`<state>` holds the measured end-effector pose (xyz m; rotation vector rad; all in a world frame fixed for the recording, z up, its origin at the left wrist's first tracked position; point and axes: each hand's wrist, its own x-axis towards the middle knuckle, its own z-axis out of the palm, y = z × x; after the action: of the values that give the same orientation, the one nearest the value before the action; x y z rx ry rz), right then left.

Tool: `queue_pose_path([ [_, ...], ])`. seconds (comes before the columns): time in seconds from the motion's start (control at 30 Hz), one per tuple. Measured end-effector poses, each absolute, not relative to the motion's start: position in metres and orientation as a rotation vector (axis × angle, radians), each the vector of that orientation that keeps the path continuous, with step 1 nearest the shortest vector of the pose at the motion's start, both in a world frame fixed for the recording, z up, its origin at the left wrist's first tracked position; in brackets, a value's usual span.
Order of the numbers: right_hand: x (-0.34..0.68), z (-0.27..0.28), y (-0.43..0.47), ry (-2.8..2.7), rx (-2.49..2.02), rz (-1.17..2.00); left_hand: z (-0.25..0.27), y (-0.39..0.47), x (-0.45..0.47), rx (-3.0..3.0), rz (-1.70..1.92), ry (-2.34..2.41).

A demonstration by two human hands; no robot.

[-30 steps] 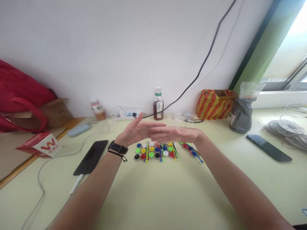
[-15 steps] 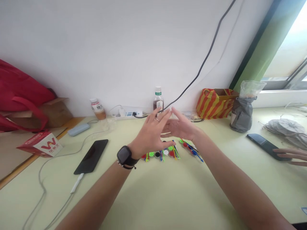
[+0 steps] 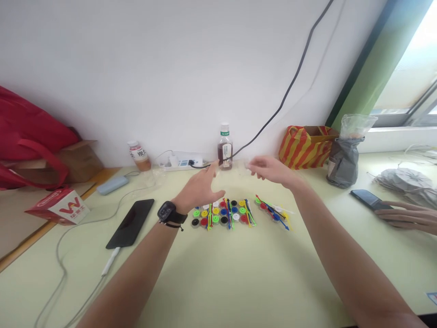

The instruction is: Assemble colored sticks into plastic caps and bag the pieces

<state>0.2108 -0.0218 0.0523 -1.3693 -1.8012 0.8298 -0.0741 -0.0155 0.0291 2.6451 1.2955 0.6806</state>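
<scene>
My left hand (image 3: pixel 200 187), with a black watch (image 3: pixel 168 212) at its wrist, hovers over the back left of the small coloured discs, thumb and fingers apart and nothing in it. My right hand (image 3: pixel 271 171) is behind the discs on the right, fingers curled together at the tips; a pale, see-through bit shows there, too unclear to name. Below lie round discs (image 3: pixel 215 219) in rows, in several colours, with bundles of thin plastic arrows (image 3: pixel 229 215) across them. A separate group of discs with arrows (image 3: pixel 275 217) lies to the right.
A dark drink bottle (image 3: pixel 225 148) and a power strip (image 3: pixel 186 160) stand by the wall. At left are a phone (image 3: pixel 130 223), a red-and-white box (image 3: pixel 59 206) and another bottle (image 3: pixel 140 157). At right are a striped bag (image 3: pixel 303 148) and another person's hand (image 3: pixel 408 215) on a phone (image 3: pixel 365 200).
My hands have drawn apart: the left moved left and down, the right moved slightly right and its fingers curled. The discs show more fully. The other person's hand moved left over the phone.
</scene>
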Motion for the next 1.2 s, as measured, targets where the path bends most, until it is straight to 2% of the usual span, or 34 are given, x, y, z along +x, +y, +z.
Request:
queue_pose_path([
  [0.07, 0.220, 0.038, -0.014, -1.977, -1.553, 0.789, 0.030, -0.014, -0.078, 2.558, 0.660, 1.274],
  [0.2, 0.224, 0.010, -0.003, -2.195, -1.762, 1.069, 0.032, -0.015, -0.079, 2.488, 0.633, 1.165],
  [0.3, 0.223, 0.001, 0.000, -2.217, -1.771, 1.141, 0.033, -0.013, -0.080, 2.397, 0.603, 1.067],
  [0.63, 0.254, 0.027, -0.003, -2.046, -1.719, 1.199, 0.028, -0.004, -0.089, 2.192, 0.474, 0.990],
  [0.93, 0.268, 0.040, -0.008, -1.820, -1.603, 1.016, 0.020, -0.001, -0.091, 2.150, 0.441, 0.947],
  [1.2, 0.249, 0.070, -0.027, -1.529, -1.181, 0.744, 0.017, -0.003, -0.085, 2.135, 0.432, 0.840],
])
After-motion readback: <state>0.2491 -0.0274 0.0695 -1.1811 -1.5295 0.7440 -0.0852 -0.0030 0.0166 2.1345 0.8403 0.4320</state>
